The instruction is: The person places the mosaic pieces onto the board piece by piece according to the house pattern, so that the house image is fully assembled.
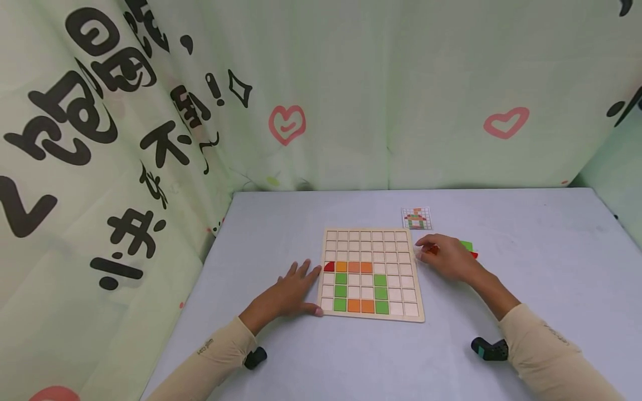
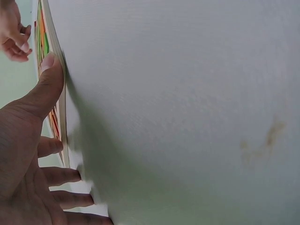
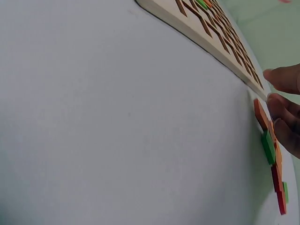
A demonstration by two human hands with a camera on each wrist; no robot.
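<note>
A wooden grid board (image 1: 391, 242) lies flat on the table, with green tiles (image 1: 380, 293), orange tiles (image 1: 353, 306) and one red tile (image 1: 329, 267) set in some cells. My left hand (image 1: 293, 292) rests at its left side, fingers spread and thumb on the near-left edge. Off the board's right edge, my right hand (image 1: 448, 257) hovers with loosely bent fingers over a loose pile. In the right wrist view, thumb and fingers stand apart above an orange tile (image 3: 260, 115), a green tile (image 3: 268, 147) and a red tile (image 3: 276, 179). The hand partly hides this pile.
Behind the board's far right corner lies a small pattern card (image 1: 416, 218) printed with a coloured grid figure. The table (image 1: 281, 223) has a pale cloth, and a printed curtain (image 1: 391, 100) hangs behind it. Black wrist devices (image 1: 490, 350) sit below both forearms.
</note>
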